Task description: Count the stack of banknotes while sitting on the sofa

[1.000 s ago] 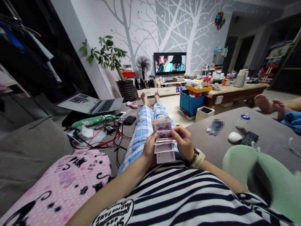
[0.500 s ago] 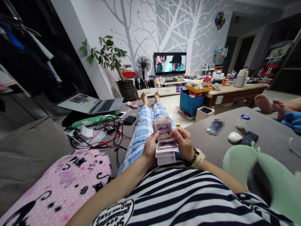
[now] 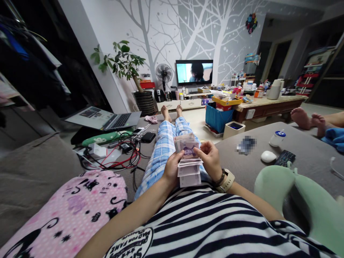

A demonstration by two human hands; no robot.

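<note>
A stack of purple banknotes (image 3: 186,144) is held above my lap, folded so that its near part hangs down toward my striped shirt (image 3: 215,222). My left hand (image 3: 172,166) is closed round the stack's left side, thumb on the upper face. At the right, my right hand (image 3: 211,161) has its fingers curled, with the thumb on the edge of the top note; a watch (image 3: 228,180) and a bracelet are on that wrist. Beneath the notes are my legs in blue checked trousers (image 3: 158,152).
On my left lie tangled cables (image 3: 129,150), a black power bank (image 3: 148,137), a laptop (image 3: 107,120) and a pink cushion (image 3: 88,208). To my right are a white mouse (image 3: 268,156), a keyboard (image 3: 285,158), a jar (image 3: 277,138) and a green neck pillow (image 3: 274,182). Another person's feet (image 3: 309,120) show at far right.
My right thumb has shifted slightly left over the top note. The nearer folded notes have dropped lower toward my shirt. My left thumb has moved a little to the right.
</note>
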